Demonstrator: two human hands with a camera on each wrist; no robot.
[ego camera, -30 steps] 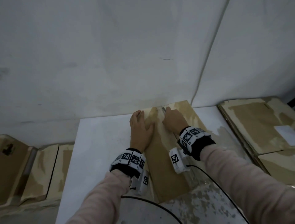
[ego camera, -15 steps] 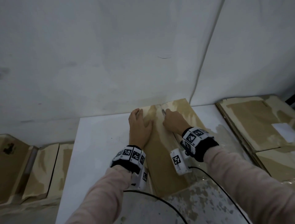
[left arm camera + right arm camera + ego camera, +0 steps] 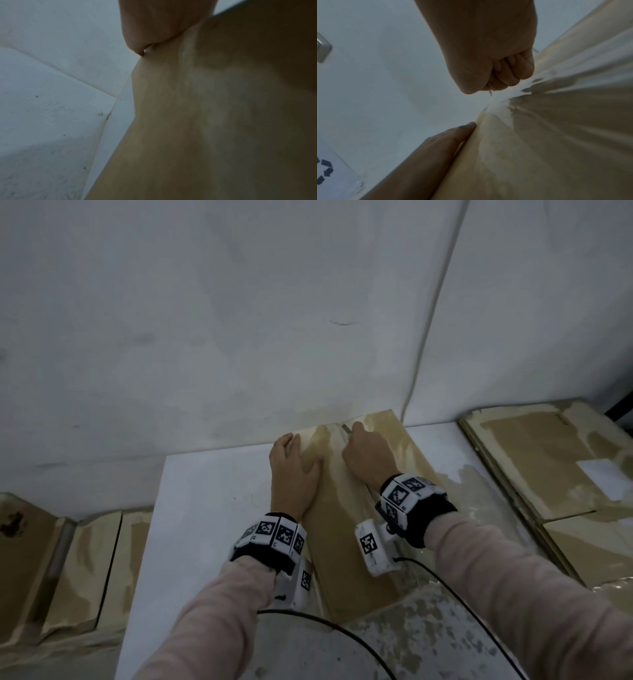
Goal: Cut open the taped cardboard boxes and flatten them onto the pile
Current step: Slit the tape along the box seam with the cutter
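A white wall (image 3: pixel 239 320) rises behind a white table (image 3: pixel 205 508) whose near end is mottled grey. Flattened cardboard (image 3: pixel 548 474) is piled off the table's right edge, and more folded cardboard (image 3: pixel 78 570) leans off its left edge. The taped cardboard box (image 3: pixel 346 542) lies along the table's middle, reaching from the near end to the far edge at the wall. The left hand (image 3: pixel 291 474) lies flat on the box's left side near the far edge, fingers straight and close together, pressing down. The right hand (image 3: pixel 368 457) is curled into a fist around a small blade (image 3: pixel 346 429), whose tip meets the tape seam at the box's far end; the tool's handle is hidden inside the fist.
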